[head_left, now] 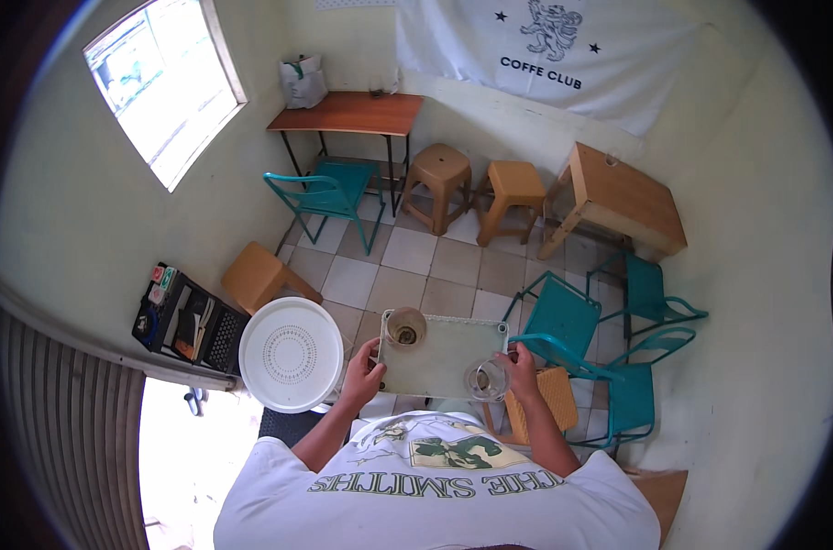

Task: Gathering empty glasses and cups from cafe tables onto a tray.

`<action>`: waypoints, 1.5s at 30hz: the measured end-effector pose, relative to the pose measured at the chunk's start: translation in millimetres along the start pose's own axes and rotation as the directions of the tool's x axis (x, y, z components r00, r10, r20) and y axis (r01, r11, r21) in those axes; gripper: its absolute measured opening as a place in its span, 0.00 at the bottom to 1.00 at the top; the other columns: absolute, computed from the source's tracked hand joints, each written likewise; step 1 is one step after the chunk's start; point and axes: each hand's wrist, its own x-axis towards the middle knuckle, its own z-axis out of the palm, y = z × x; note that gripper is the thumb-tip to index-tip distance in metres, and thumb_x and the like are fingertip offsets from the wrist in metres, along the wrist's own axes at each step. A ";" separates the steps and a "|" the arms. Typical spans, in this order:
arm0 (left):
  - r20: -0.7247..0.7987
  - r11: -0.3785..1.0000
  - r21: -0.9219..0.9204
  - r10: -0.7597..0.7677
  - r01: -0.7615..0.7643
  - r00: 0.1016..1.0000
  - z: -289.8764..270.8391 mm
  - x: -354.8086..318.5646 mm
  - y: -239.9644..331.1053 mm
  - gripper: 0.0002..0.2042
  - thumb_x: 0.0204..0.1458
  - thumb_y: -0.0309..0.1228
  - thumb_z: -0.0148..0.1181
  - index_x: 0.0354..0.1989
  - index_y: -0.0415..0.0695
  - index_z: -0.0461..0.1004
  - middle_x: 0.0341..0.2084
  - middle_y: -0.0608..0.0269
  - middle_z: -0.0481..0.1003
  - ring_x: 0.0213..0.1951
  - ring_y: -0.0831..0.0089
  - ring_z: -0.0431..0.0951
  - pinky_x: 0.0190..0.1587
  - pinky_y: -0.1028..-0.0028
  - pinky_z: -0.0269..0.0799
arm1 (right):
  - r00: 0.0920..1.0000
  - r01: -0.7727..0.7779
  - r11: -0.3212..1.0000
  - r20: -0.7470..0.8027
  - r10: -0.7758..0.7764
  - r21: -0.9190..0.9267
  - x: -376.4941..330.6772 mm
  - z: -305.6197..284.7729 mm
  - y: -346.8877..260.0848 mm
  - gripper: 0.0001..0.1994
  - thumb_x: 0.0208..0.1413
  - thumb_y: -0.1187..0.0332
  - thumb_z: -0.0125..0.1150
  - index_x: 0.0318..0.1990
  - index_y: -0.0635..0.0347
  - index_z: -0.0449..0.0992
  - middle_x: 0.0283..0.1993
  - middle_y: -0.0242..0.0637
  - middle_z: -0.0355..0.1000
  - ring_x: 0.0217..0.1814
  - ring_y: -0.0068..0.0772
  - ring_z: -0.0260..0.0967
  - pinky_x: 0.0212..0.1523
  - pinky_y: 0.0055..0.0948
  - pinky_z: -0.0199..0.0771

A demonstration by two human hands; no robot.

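Person is carrying a pale rectangular tray (439, 362) level at waist height. Left hand (363, 374) is gripping the near-left edge, right hand (521, 367) the right edge. Two used glasses are riding on it: one (486, 379) beside the right hand, one (405, 327) at the far-left corner. Best kept flat and slow, I judge; teal chairs (563, 321) are crowding ahead.

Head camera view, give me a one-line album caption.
Left hand and right hand grip a pale green rectangular tray carrying two used glass cups among teal chairs.
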 end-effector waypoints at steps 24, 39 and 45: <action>0.148 0.994 0.073 0.076 -0.087 0.986 74.6 179.1 28.5 0.26 0.44 0.18 0.49 0.57 0.37 0.61 0.34 0.65 0.67 0.29 0.83 0.67 0.32 0.83 0.65 | 0.984 -0.065 0.993 -0.160 0.080 0.099 123.0 -61.7 -16.1 0.14 0.48 0.66 0.65 0.37 0.64 0.70 0.24 0.32 0.69 0.26 0.20 0.64 0.27 0.23 0.63; 0.160 0.993 0.028 0.105 -0.111 0.982 129.6 237.5 38.1 0.26 0.44 0.20 0.50 0.57 0.41 0.63 0.34 0.65 0.66 0.26 0.81 0.68 0.30 0.80 0.68 | 0.983 -0.059 0.992 -0.164 0.077 0.110 185.7 -107.2 -11.3 0.13 0.49 0.67 0.64 0.38 0.64 0.70 0.26 0.35 0.71 0.28 0.22 0.67 0.28 0.25 0.66; 0.198 0.996 0.027 0.078 -0.085 0.977 137.3 255.4 44.1 0.26 0.43 0.19 0.48 0.56 0.39 0.63 0.33 0.65 0.67 0.28 0.81 0.67 0.31 0.81 0.66 | 0.975 -0.079 0.993 -0.199 0.095 0.088 193.9 -115.4 -23.9 0.13 0.49 0.67 0.64 0.38 0.65 0.70 0.26 0.35 0.71 0.28 0.22 0.67 0.28 0.25 0.66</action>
